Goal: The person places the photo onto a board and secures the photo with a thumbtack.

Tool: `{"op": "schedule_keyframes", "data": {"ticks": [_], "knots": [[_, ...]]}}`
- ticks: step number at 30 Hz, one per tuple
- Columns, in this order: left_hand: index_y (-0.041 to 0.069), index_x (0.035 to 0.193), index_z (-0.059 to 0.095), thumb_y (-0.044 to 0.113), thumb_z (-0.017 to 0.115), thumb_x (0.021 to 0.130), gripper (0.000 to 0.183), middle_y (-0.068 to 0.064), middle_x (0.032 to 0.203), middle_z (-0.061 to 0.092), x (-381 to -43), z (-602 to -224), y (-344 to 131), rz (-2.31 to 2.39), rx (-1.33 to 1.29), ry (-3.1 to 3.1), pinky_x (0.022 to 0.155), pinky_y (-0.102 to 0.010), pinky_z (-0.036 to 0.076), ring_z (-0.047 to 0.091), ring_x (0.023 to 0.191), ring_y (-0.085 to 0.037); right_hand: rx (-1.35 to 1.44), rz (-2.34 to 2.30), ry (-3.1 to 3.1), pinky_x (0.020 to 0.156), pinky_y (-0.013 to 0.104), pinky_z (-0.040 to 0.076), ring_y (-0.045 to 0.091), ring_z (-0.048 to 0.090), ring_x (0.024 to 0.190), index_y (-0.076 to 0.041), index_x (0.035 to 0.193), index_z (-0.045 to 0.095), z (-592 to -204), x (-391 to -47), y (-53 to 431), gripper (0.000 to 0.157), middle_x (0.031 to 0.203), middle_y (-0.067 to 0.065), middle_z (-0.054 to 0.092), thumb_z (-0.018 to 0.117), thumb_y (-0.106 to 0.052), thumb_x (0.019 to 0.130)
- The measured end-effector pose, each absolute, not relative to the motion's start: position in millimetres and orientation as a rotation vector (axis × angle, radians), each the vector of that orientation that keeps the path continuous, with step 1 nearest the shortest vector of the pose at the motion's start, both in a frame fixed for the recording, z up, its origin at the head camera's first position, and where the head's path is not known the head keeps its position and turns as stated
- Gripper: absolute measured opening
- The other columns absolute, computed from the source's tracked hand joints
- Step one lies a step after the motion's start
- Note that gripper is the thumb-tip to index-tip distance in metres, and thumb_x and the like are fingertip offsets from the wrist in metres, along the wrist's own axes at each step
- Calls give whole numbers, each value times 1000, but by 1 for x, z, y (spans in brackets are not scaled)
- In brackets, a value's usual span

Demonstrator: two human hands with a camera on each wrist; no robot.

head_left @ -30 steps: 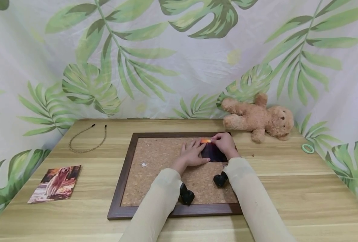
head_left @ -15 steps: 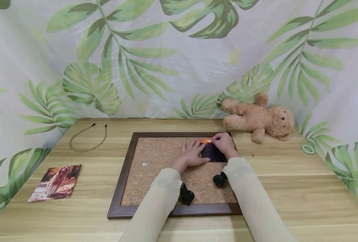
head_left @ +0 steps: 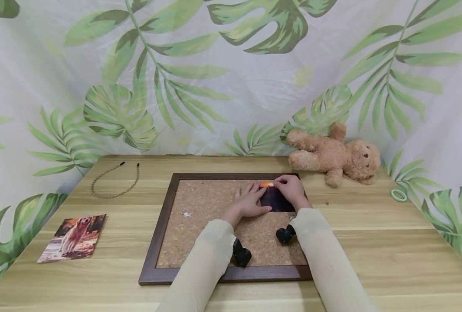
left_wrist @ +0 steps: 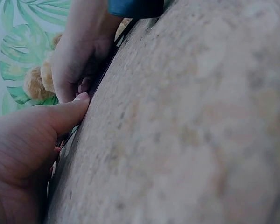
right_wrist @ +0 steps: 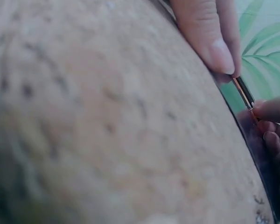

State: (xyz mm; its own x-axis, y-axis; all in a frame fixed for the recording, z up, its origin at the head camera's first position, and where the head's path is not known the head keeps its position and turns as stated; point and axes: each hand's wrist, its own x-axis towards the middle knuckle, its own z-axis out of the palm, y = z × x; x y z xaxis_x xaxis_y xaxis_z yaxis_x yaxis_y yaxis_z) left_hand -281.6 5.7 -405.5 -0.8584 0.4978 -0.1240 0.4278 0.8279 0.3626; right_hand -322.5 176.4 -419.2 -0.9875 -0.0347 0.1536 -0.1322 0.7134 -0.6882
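Observation:
Near the top right of a framed cork board (head_left: 207, 234) lies a dark photo (head_left: 275, 201) with an orange strip along its top. My left hand (head_left: 247, 203) rests with spread fingers on the photo's left edge and the cork, its thumb on the lower edge. My right hand (head_left: 293, 190) is over the photo's upper right part, thumb and forefinger pinched together at the orange strip. They seem to hold a tiny pin, with a small glint (right_wrist: 253, 105) at the fingertips in the right wrist view; most of it is hidden.
A dog photo (head_left: 73, 238) lies on the table at left, below a chain (head_left: 115, 193). Behind the board's right corner lies a teddy bear (head_left: 334, 154). A green ring (head_left: 398, 195) sits at the right edge. Small whitish bits (head_left: 185, 214) are on the cork.
Both hands stay in place on the photo. The head view has tilted slightly, so everything sits a little lower in it; nothing else has visibly moved.

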Motion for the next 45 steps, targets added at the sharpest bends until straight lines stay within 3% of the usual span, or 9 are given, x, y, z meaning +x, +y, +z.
{"op": "schedule_keyframes", "data": {"ticks": [24,28,33,40,45], "knots": [[21,138,24,52,44,82,67,-2,143,7,-282,-405,10,480,685,2801,97,-47,0,0,129,-19,160,988,-2884,60,33,39,21,51,64,-7,77,63,-408,-320,174,11,76,7,60,58,-15,82],[19,137,27,50,48,82,67,-3,143,12,-282,-406,9,537,665,2808,97,-47,0,2,129,-19,172,996,-2884,68,37,41,25,55,74,-4,83,65,-402,-316,175,19,82,10,61,56,-20,84],[12,134,34,43,55,80,65,-6,140,21,-280,-402,6,654,629,2817,97,-48,3,11,128,-21,226,1044,-2981,79,41,38,30,52,93,-1,101,63,-391,-315,177,35,101,15,58,46,-29,89],[-3,132,29,22,58,83,62,-18,131,35,-278,-387,-7,1056,619,2687,95,-40,24,31,119,-28,454,1295,-3077,76,42,42,34,51,95,6,119,47,-365,-310,184,48,106,24,53,39,-33,92],[0,135,24,22,57,84,65,-19,132,32,-275,-370,-29,1229,570,2591,92,-40,29,33,118,-30,531,1434,-3055,83,45,37,36,41,109,5,130,33,-342,-299,190,56,124,25,39,37,-36,92]]}}
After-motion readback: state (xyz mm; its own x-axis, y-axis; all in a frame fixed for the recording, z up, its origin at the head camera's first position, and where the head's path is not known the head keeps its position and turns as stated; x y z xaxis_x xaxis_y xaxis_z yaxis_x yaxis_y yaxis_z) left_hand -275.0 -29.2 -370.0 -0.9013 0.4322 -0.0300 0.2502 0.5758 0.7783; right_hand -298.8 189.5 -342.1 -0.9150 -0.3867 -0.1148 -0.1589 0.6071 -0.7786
